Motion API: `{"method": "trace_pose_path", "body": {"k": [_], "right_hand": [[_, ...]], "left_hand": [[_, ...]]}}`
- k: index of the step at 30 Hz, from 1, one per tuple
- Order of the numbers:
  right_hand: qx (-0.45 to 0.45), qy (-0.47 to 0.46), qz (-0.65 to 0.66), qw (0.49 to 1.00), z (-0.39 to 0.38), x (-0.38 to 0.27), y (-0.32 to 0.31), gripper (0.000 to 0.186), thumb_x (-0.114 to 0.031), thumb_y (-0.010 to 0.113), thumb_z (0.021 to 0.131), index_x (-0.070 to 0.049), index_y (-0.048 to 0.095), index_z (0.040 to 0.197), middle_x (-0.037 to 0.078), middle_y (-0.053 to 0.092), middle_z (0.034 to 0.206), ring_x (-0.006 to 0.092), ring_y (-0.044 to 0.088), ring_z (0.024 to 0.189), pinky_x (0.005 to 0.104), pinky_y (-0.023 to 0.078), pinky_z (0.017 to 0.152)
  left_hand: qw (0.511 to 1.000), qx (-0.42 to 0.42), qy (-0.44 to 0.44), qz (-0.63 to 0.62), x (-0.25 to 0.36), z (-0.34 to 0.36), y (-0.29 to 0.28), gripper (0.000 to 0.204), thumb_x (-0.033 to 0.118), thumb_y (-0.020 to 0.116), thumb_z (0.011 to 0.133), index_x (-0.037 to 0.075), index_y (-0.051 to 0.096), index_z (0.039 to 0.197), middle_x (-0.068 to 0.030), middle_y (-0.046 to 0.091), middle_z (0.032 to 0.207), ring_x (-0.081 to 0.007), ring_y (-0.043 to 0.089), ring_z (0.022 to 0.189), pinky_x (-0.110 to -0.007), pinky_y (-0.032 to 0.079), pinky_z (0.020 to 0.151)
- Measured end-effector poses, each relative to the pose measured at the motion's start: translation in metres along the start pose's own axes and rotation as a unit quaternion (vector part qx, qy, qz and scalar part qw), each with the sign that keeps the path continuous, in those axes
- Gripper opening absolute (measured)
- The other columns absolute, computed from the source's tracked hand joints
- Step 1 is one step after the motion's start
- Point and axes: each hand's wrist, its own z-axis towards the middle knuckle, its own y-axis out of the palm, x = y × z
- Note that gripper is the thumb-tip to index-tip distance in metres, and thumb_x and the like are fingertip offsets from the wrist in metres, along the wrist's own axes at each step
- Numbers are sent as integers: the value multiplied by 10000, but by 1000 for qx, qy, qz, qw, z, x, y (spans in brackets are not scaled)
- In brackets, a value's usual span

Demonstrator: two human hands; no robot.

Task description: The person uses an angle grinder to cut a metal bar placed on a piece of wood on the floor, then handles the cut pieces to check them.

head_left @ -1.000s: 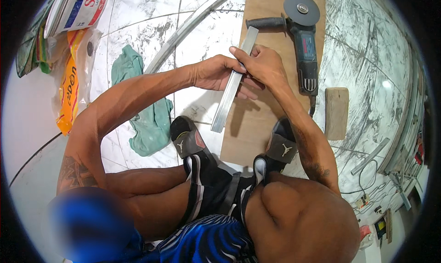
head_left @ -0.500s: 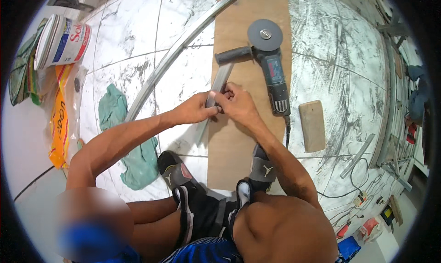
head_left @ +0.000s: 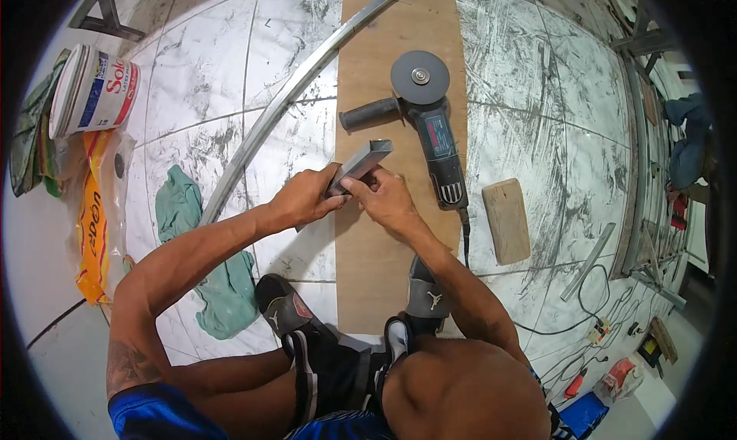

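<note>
Tube [head_left: 362, 162] between left hand [head_left: 309, 196] and right hand [head_left: 388, 202], grinder [head_left: 441, 142] on board [head_left: 368, 286] ahead, block [head_left: 507, 221] right, bar [head_left: 290, 94], cloth [head_left: 226, 306] left, bucket [head_left: 106, 90] far left.

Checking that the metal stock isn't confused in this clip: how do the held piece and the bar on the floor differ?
The piece looks far shorter than the bar. The piece is gripped by the left hand and right hand; the bar lies untouched, crossing a corner of the board. Both are silvery grey.
</note>
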Motion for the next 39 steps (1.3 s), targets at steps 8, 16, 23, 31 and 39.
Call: {"method": "trace_pose_path", "body": {"k": [8, 16, 23, 31, 39], "right_hand": [[7, -13, 213, 977, -6, 4, 2, 310, -242, 677, 940, 12, 636, 1111, 49, 677, 904, 106, 626, 785, 260, 510, 708], [-104, -19, 406, 908, -3, 25, -7, 440, -183, 604, 983, 31, 467, 1343, 100, 582, 1231, 184, 565, 1114, 340, 462, 969], [-172, -29, 483, 858, -5, 18, -9, 530, -128, 442, 1039, 25, 243, 1506, 188, 460, 1424, 287, 445, 1331, 448, 357, 1135], [-178, -34, 485, 856, -6, 19, -8, 531, -149, 446, 1044, 35, 248, 1501, 180, 462, 1420, 285, 446, 1330, 443, 354, 1135], [-137, 25, 444, 885, -5, 32, -8, 521, -175, 491, 1037, 20, 317, 1488, 115, 507, 1344, 219, 499, 1253, 370, 423, 1045]], "left_hand": [[965, 124, 92, 211, 10, -6, 4, 746, 272, 694, 864, 28, 318, 1461, -212, 657, 910, -364, 655, 669, -445, 534, 603], [951, 95, 138, 261, 23, -17, 6, 870, 233, 701, 834, 25, 221, 1529, -165, 586, 1044, -302, 662, 722, -383, 554, 608], [937, 100, 158, 295, 29, -21, 7, 827, 179, 670, 856, 37, 222, 1536, -173, 567, 1153, -293, 660, 735, -368, 562, 611], [935, 125, 168, 286, 29, -20, 10, 761, 177, 630, 875, 53, 256, 1526, -194, 561, 1173, -290, 664, 663, -370, 563, 588], [981, 44, 99, 164, 29, -18, 11, 839, 173, 641, 897, 89, 131, 1559, -224, 564, 1185, -382, 665, 769, -436, 571, 606]]}}
